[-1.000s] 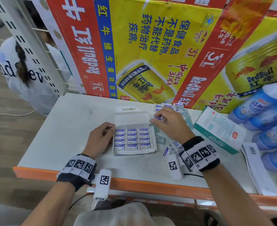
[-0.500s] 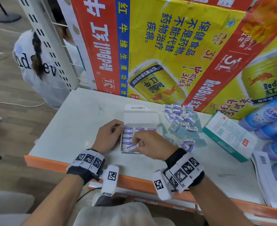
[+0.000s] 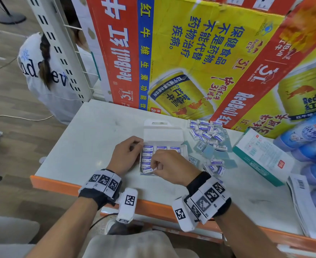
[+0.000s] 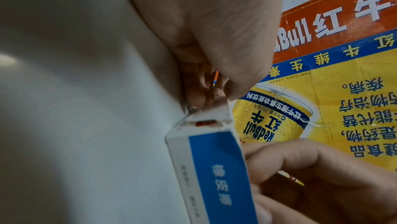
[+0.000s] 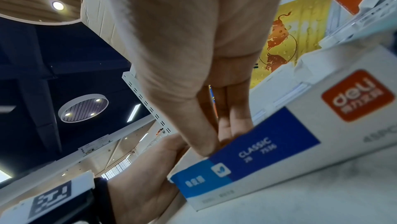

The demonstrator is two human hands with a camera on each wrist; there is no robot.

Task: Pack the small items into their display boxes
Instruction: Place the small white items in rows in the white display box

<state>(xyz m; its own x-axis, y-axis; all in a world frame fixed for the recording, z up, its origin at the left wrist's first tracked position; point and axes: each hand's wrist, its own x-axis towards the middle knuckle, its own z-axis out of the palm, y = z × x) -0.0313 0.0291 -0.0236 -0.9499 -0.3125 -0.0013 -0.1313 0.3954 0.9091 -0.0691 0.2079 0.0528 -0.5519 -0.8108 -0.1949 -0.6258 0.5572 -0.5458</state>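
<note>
Over the display box [image 3: 163, 135], right hand [image 3: 174, 169] pinching an eraser [image 3: 147, 169], left hand [image 3: 124, 155] gripping its edge.

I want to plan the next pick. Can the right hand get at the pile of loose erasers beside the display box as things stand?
Probably yes. The loose erasers lie uncovered on the table, right of the display box, on the right hand's own side, with nothing between. But that hand is busy over the box now.

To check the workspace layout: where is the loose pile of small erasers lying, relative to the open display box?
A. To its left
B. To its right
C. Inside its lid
B: in the head view the loose erasers lie right of the display box.
</note>
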